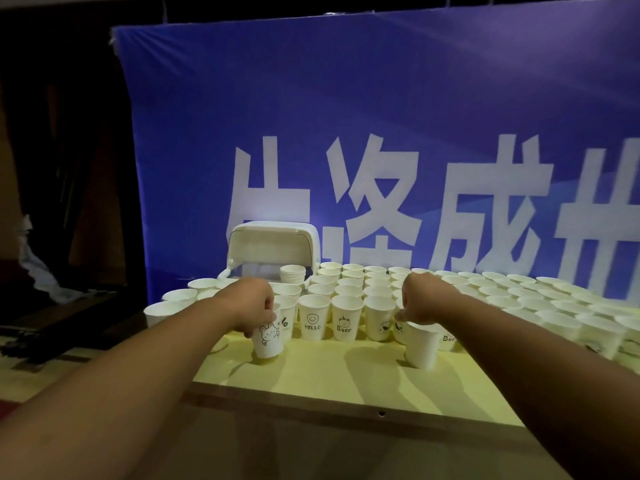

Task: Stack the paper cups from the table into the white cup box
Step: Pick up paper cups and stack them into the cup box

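The fingers (pixel 269 308) of the left hand (pixel 251 301) are curled over the rim of a bunny cup (pixel 266 339), a white paper cup with a small rabbit drawn on its side, and grip it from above; the cup leans slightly, and I cannot tell whether its base touches the surface. The right hand (pixel 424 299) comes down the same way, its thumb and fingers pinching the rim of a plain cup (pixel 420 346) that stands upright at the front of the rows. Between the two hands, a front row of upright cups stands side by side, among them a HELLO cup (pixel 313 317) with a smiley face and a Bear cup (pixel 345 318). Behind these, towards twelve o'clock and spreading out to three o'clock, many more paper cups (pixel 502 296) stand mouth up in close rows, and a few more sit at nine o'clock of the left hand. All of it rests on a pale yellow counter (pixel 329 372) with a wooden front edge. At twelve o'clock of the left hand, at the back of the counter, stands the white cup box (pixel 273 249) with its lid raised; a short stack of nested cups (pixel 292 274) stands at its right side, seemingly inside it. Behind everything hangs a blue banner (pixel 381 109) with large white characters.
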A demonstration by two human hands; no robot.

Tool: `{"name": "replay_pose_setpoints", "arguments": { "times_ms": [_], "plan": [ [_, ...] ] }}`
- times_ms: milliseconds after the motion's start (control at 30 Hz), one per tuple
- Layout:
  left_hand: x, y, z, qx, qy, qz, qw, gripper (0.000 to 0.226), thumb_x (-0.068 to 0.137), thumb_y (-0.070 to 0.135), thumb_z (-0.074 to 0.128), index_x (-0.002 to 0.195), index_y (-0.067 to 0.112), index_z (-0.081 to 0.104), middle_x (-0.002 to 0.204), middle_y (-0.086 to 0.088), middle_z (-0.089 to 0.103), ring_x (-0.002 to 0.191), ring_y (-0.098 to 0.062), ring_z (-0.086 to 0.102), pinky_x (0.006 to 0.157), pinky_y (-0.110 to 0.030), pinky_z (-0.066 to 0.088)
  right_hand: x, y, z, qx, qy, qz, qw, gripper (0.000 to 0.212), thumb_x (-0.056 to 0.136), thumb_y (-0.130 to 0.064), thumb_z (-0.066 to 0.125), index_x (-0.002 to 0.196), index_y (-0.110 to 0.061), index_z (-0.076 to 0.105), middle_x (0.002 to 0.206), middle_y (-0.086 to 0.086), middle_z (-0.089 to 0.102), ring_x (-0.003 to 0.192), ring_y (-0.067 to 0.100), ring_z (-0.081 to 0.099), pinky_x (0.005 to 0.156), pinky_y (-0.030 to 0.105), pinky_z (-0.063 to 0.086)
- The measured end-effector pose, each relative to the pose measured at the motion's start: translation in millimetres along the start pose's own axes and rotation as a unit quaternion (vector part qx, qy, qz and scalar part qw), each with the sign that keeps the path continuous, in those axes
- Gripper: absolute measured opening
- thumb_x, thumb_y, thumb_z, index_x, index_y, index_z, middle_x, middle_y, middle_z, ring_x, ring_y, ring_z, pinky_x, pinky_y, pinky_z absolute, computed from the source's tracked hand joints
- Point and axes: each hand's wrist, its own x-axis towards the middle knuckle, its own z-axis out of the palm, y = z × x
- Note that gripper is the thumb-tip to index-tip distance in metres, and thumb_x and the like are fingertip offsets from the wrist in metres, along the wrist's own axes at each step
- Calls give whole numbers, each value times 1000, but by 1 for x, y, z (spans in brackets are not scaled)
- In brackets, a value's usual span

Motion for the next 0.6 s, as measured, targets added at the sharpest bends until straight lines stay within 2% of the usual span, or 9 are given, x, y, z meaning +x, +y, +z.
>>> {"name": "replay_pose_setpoints", "arguments": {
  "times_ms": [133,233,433,600],
  "plan": [
    [1,14,2,-9,8,14,1000,11,96,27,67,93,18,70,99,-1,74,70,-13,73,74,-35,64,-8,4,5,-31,-40,7,999,38,80,-35,78,110,-15,63,91,-2,63,85,15,61,75,27,56],
    [2,20,4,-10,18,24,999,11,97,27,67,97,17,70,105,-1,73,78,-12,68,80,-35,62,-8,2,10,-48,-45,5,998,36,85,-27,74,115,-14,60,98,1,64,89,17,62,81,30,57],
    [7,20,-3,-6,47,38,998,16,97,34,64,90,21,70,94,4,70,80,-14,65,76,-36,59,2,-11,-1,-36,-14,-27,999,25,87,-24,69,110,-13,66,99,2,67,86,19,63,79,31,59],
    [20,20,-18,-29,98,37,994,19,96,39,64,85,25,70,85,7,69,78,-17,66,75,-39,59,22,-35,-20,22,35,-59,997,13,90,-21,65,101,-15,67,87,0,63,78,16,61,72,27,56]
  ]
}}
